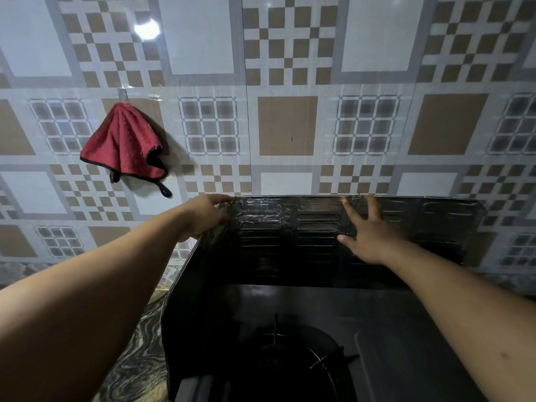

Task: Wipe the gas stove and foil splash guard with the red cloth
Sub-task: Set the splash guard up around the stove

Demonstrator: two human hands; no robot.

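Observation:
The red cloth with a dark border hangs from a hook on the tiled wall, up and left of the stove. The dark foil splash guard stands folded around the back and left side of the gas stove. My left hand grips the guard's top left corner, fingers curled over the rim. My right hand lies flat and spread against the guard's back panel, holding nothing. A burner grate shows below, in deep shadow.
Patterned wall tiles fill the background behind the guard. A marbled countertop runs left of the stove. A small black loop dangles beneath the cloth. The stove's right part is a flat dark surface.

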